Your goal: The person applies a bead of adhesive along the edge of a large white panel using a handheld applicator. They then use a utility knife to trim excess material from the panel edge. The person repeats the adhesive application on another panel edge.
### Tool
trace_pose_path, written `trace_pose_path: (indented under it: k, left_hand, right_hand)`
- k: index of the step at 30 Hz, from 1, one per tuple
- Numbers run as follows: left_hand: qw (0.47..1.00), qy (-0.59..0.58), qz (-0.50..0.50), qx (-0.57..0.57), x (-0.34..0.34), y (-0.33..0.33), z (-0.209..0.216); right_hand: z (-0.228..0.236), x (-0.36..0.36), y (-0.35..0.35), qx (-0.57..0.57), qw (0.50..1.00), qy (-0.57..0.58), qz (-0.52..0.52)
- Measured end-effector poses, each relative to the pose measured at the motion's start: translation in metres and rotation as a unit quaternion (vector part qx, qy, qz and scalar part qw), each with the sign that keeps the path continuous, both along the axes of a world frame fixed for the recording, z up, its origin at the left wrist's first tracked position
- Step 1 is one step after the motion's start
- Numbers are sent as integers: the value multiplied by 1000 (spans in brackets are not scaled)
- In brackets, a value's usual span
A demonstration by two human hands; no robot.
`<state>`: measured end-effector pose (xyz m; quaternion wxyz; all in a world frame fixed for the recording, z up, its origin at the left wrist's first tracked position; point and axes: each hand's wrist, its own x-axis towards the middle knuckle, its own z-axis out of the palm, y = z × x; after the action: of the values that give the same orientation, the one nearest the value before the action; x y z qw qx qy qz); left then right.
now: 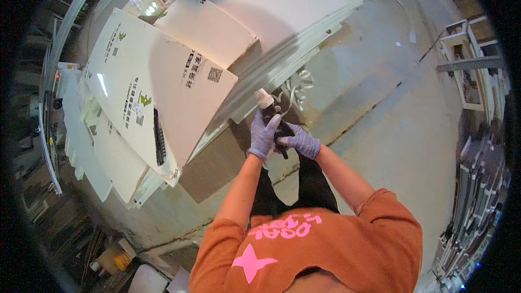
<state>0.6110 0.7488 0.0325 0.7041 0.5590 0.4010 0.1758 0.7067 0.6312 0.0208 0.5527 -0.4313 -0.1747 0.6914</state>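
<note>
Gloved, my left hand [262, 137] and right hand [302, 141] are closed around a dark pale-ended tool [284, 129]; white panels [173, 87] lie leftward of my grip.

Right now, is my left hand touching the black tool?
Touching: the head view shows the left hand closed around the black tool, just behind its white end.

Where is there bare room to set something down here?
The floor between the white panel stack and the stacked pieces at the right edge looks largely bare. So does the middle of the farthest panel. Crowded: just beyond the left hand and right hand on the dark tool, where crumpled strips lie.
</note>
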Motion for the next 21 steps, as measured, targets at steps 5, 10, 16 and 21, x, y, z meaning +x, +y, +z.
trace_pose_path:
  k: [5, 10, 16, 21]
  left_hand:
    - [988, -147, 29, -30, -31, -20, 55]
    - [995, -46, 39, 77, -63, -33, 105]
    - [985, -88, 70, 132, -90, -38, 139]
    - [984, -132, 120, 23, -93, -40, 147]
  right_hand:
    - [69, -16, -35, -7, 999, 1, 39]
    - [119, -46, -58, -20, 997, -53, 60]
    - [150, -92, -70, 59, 944, -322, -38]
    - [154, -98, -79, -20, 899, -437, 15]
